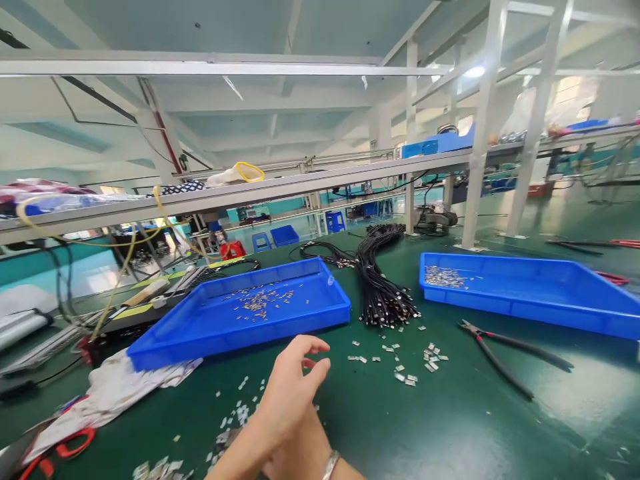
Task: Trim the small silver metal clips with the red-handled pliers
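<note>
My left hand (299, 373) is raised over the green table, its fingers curved and a gap showing between thumb and fingertips. Nothing can be seen in it. Below and partly behind it lies my right hand (303, 437), with a bracelet (331, 465) on that wrist; its fingers are hidden by the left hand and forearm. Small pale metal pieces (243, 415) are scattered left of my hands, with others (400, 377) to the right. Beyond my hands, a blue tray (280, 333) holds many tiny metal parts, and a bundle of black cables (375, 287) lies beside it.
Long-handled pliers (500, 337) lie splayed at right, in front of a second blue tray (525, 313) with small parts. Red-handled scissors (75, 443) and a white cloth (120, 387) are at left. A raised shelf rail (320, 181) and white posts (483, 133) stand behind.
</note>
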Demonstrator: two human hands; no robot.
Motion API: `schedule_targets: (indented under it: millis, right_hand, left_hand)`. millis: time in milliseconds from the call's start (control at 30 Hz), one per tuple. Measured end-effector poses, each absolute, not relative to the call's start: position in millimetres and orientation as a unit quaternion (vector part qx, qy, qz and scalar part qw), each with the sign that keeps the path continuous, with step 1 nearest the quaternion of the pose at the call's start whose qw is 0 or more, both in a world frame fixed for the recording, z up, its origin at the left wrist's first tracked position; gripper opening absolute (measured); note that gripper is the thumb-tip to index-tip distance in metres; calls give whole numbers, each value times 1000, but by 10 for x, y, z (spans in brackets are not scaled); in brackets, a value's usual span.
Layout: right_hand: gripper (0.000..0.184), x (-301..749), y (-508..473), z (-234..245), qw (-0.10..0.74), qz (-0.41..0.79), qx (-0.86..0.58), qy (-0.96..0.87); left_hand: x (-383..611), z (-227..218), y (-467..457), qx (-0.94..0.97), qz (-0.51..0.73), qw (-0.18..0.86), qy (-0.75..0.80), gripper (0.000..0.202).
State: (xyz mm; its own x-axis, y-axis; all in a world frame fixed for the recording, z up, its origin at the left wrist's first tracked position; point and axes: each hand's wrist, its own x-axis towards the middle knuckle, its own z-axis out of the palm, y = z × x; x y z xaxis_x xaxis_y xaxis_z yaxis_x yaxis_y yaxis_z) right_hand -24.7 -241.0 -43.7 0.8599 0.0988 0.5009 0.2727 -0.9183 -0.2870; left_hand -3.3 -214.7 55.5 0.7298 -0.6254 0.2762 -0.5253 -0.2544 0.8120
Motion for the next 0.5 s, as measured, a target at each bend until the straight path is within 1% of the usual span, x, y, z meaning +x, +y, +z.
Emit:
schedule_targets:
  millis: [67, 100, 133, 167, 233, 367, 500]
  right_hand:
    - [61, -345, -2403, -394, 178, -228, -954, -82]
    - [54, -385, -2415, -378, 182, -222, -955, -67]
    - [41, -411, -2438, -369, 185, -217, -957, -60]
    - [33, -418, -2469, -367, 187, -218, -956, -55]
    - [28, -378, -2535, -389, 191, -217, -956, -52]
    - [34, -247, -2616, -491, 181, -217, -958, -56]
    - [39, -216, -2649, -594, 163, -216, -961, -60]
  left_hand:
    - [3, 593, -1862, 806, -35, 482, -343, 16]
    - [28, 611, -1694, 818, -28, 475, -325, 16]
    - [54, 628, -1511, 831, -18, 465, -305, 17]
    - [77, 642, -1315, 844, -7, 452, -288, 19]
    - [100, 661, -907, 866, 14, 429, -256, 20]
    - [35, 584, -216, 898, 11, 391, -202, 19]
    - [-30, 311, 90, 914, -16, 362, -183, 13]
